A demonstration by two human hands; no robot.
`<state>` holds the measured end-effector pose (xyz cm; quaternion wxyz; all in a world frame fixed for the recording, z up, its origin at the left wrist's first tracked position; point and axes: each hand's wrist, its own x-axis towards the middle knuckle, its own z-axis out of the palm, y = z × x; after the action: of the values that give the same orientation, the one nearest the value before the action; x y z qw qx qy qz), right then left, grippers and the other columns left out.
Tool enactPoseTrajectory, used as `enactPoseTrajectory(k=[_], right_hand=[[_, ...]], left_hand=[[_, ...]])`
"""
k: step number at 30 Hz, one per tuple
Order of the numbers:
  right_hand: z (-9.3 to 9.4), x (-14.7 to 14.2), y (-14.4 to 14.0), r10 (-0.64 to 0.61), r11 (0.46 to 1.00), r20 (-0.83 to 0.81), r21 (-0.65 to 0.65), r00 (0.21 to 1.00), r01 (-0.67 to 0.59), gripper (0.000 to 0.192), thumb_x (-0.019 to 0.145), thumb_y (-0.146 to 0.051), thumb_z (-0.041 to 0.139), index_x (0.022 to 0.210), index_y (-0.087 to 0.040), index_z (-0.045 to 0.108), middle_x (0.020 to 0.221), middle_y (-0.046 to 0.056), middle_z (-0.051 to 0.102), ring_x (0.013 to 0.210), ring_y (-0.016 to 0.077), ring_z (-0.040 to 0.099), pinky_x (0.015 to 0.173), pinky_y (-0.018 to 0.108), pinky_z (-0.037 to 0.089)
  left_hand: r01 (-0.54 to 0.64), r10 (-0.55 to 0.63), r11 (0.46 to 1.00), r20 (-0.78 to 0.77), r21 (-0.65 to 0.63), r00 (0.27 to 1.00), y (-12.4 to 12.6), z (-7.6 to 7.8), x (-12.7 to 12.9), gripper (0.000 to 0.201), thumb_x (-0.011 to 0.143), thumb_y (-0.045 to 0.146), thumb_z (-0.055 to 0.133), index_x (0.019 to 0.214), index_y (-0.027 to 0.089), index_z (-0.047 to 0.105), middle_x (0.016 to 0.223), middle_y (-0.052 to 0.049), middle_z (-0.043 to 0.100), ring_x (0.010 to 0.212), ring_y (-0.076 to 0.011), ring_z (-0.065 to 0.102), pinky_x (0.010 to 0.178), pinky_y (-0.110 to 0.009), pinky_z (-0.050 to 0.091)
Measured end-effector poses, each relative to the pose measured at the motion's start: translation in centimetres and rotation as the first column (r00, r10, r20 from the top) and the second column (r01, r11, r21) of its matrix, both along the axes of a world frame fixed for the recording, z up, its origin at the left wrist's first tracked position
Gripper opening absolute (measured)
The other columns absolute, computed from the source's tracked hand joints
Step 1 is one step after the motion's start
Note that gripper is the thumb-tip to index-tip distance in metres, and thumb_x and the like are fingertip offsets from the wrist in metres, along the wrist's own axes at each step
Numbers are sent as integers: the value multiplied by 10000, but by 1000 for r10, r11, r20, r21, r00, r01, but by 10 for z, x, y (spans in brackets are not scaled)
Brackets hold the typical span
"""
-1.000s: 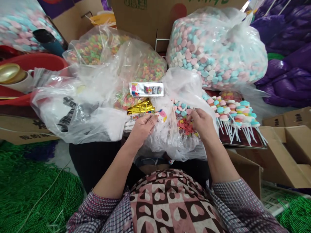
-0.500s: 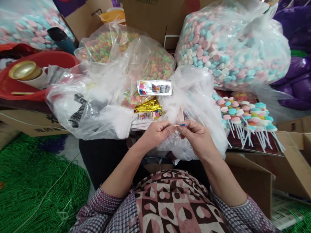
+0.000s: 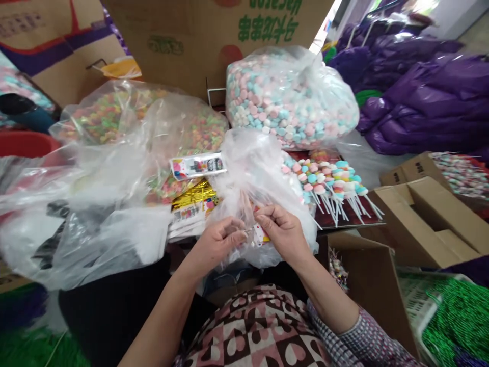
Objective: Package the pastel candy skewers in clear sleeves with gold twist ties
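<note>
Between my hands is a small printed plastic bag (image 3: pixel 261 234), yellow and white with red spots, partly hidden by fingers. My left hand (image 3: pixel 223 242) is closed, thumb and index fingertip pinching at the bag's left side. Its upper right side is pinched by my right hand (image 3: pixel 282 229), with the fingers curled. Both hands are over a large translucent plastic bag (image 3: pixel 252 153) in front of my lap. Left of it lie gold twist ties (image 3: pixel 194 193), a stack of printed packets (image 3: pixel 187 219) and a single white printed packet (image 3: pixel 198 165).
Marshmallow skewers (image 3: pixel 332 178) with white sticks lie on the dark red table at right. Behind stand a bag of pastel marshmallows (image 3: pixel 290 97) and bags of gummy candy (image 3: pixel 110 112). An open cardboard box (image 3: pixel 370 285) is by my right forearm, with a finished-looking wrapped bundle (image 3: pixel 338 267) inside.
My view has turned to the right. My hands, earlier fingertip to fingertip on a tiny blue-tipped piece, are now slightly apart, and the small printed bag shows between them.
</note>
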<state>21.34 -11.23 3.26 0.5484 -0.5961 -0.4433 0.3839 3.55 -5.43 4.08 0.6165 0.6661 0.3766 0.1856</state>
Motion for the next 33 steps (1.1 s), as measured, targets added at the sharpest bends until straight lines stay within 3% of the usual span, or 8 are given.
enactPoseTrajectory(k=[5, 7, 11, 16, 21, 25, 29, 33], right_hand=[[4, 10, -7, 261, 965, -159, 34, 952, -259, 408, 825, -458, 690, 1179, -266, 629, 822, -8, 628, 671, 130, 558, 580, 251, 474], [5, 12, -10, 293, 956, -200, 62, 935, -287, 429, 823, -434, 702, 1213, -275, 622, 762, -35, 578, 622, 112, 522, 566, 240, 457], [4, 16, -14, 177, 983, -129, 69, 976, -169, 322, 859, -389, 665, 1145, -243, 679, 728, -31, 593, 618, 114, 522, 592, 251, 459], [2, 17, -18, 35, 995, 115, 85, 993, -44, 204, 884, -390, 612, 960, -235, 719, 852, 31, 719, 747, 169, 634, 682, 296, 516], [3, 21, -20, -19, 994, 171, 113, 985, 0, 225, 888, -387, 595, 1031, -260, 713, 889, 36, 752, 739, 178, 666, 682, 305, 527], [12, 53, -19, -123, 992, 246, 57, 962, 112, 264, 888, -430, 578, 982, -233, 727, 741, 23, 711, 613, 162, 619, 601, 289, 495], [10, 104, -8, -260, 944, 563, -22, 784, 328, 313, 915, -417, 511, 973, -201, 729, 806, 53, 731, 734, 189, 655, 690, 301, 487], [-3, 127, 10, -17, 914, 802, -230, 598, 334, 271, 893, -335, 520, 839, -209, 753, 855, 88, 758, 814, 226, 672, 676, 301, 434]], left_hand=[[-33, 33, 999, -1, 26, 999, -1, -2, 11, 324, 830, 474, 630, 707, 176, 595, 611, 43, 482, 576, -98, 389, 556, -222, 321], [-56, 57, 997, -17, 48, 998, -2, -2, 15, 339, 848, 486, 600, 712, 177, 614, 597, 43, 471, 562, -98, 373, 544, -223, 317], [65, -66, 997, -32, -30, 997, -3, -1, 16, 335, 828, 516, 636, 847, 184, 672, 679, 22, 551, 601, -108, 428, 557, -226, 347], [158, -153, 986, -90, 48, 984, -5, 4, 17, 399, 896, 519, 552, 730, 177, 674, 641, 3, 555, 625, -124, 448, 595, -245, 358], [139, -140, 989, -31, -43, 990, -6, 7, 30, 345, 890, 517, 565, 900, 200, 698, 783, -15, 645, 715, -153, 550, 668, -257, 434], [-15, 16, 1000, 46, -11, 999, 0, 6, 36, 252, 837, 437, 639, 879, 206, 728, 786, -11, 674, 748, -155, 572, 700, -251, 449], [-152, 148, 988, 88, 41, 985, 8, 2, 32, 221, 789, 411, 677, 843, 218, 769, 785, -12, 706, 751, -163, 596, 716, -260, 466], [-160, 152, 984, 101, 78, 983, 9, -2, 27, 201, 809, 391, 675, 867, 229, 780, 868, -17, 737, 816, -171, 628, 777, -269, 481]])
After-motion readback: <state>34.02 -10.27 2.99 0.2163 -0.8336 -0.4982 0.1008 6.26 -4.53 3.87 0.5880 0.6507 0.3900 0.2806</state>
